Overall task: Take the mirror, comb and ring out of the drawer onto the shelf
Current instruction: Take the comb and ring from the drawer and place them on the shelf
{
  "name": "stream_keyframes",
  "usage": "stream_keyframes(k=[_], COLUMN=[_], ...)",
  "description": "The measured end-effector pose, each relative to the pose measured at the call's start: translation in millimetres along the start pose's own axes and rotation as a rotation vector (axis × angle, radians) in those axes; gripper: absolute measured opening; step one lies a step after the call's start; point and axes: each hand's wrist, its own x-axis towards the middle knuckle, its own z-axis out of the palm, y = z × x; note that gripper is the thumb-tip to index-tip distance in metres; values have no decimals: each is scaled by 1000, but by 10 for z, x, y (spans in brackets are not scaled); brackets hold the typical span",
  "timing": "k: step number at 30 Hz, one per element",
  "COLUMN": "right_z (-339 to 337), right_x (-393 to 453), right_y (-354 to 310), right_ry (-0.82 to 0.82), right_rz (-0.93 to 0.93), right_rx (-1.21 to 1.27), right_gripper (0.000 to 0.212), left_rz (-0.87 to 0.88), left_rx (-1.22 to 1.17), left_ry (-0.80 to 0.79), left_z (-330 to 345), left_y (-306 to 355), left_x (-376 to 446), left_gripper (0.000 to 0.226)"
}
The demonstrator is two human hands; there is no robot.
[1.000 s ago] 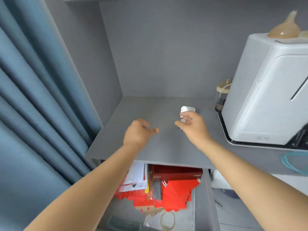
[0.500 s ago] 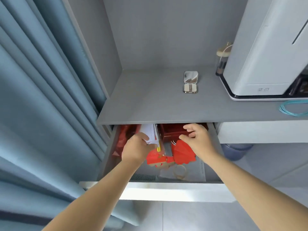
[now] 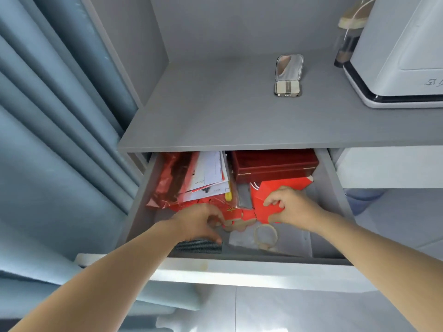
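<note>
The small mirror (image 3: 288, 75), a hinged compact standing open, rests on the grey shelf (image 3: 215, 121). Below it the drawer (image 3: 239, 262) is pulled out. A dark fine-toothed comb (image 3: 199, 246) lies at the drawer's front left. A beige ring (image 3: 265, 234) lies on a clear sleeve near the front middle. My left hand (image 3: 199, 224) hovers just above the comb with fingers curled and apart, holding nothing that I can see. My right hand (image 3: 291, 207) pinches the edge of a folded red box (image 3: 282, 188), just behind the ring.
The drawer also holds red envelopes (image 3: 172, 180), white papers (image 3: 211, 173) and a dark red case (image 3: 273, 164). A white appliance (image 3: 402, 56) and a small jar (image 3: 347, 39) stand on the shelf's right. A blue curtain (image 3: 48, 140) hangs at the left.
Both hands left the shelf, where the mirror now stands, and went down into the drawer. The view has tilted down and closer. My right hand has taken hold of the red box.
</note>
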Motion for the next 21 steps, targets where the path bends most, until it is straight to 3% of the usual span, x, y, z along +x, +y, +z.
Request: stream_keyframes(k=[4, 7, 15, 21], right_z=[72, 119, 235, 269], right_x=[32, 23, 74, 76], right_y=[90, 94, 53, 78], right_ry=[-83, -91, -106, -146], right_rz=[-79, -129, -177, -199], right_rx=[-144, -258, -348, -323], right_gripper=[31, 29, 25, 6], left_rz=[43, 46, 107, 60], left_rx=[161, 254, 555, 525], left_ry=[-125, -165, -138, -127], left_z=[94, 144, 201, 204], left_y=[-87, -156, -89, -100], left_x=[130, 154, 157, 146], left_gripper=[52, 42, 32, 24])
